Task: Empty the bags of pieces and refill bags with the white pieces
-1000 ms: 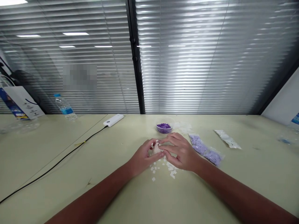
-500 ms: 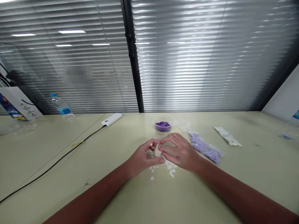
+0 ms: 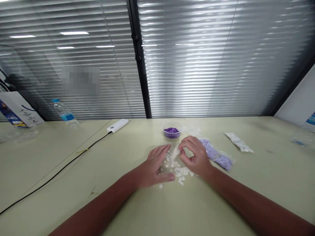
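Observation:
Small white square pieces (image 3: pixel 181 171) lie scattered on the pale table (image 3: pixel 123 170) between my hands. My left hand (image 3: pixel 155 165) rests flat beside them, fingers stretched out, holding nothing. My right hand (image 3: pixel 194 157) is curled, its thumb and forefinger pinching a small clear plastic bag (image 3: pixel 175 152) that tilts down toward the pile. Just beyond my hands stands a small clear cup of purple pieces (image 3: pixel 171 132).
Clear bags of purple pieces (image 3: pixel 216 155) lie right of my right hand, and a bag of white pieces (image 3: pixel 238 143) farther right. A white power bank (image 3: pixel 117 125) with a black cable (image 3: pixel 56 175) runs left. A water bottle (image 3: pixel 64 114) and a paper bag (image 3: pixel 18 109) stand at far left.
My hands have come apart. The left hand let go and flattened on the table; the right lifted the small bag away, and more white pieces now lie in the pile.

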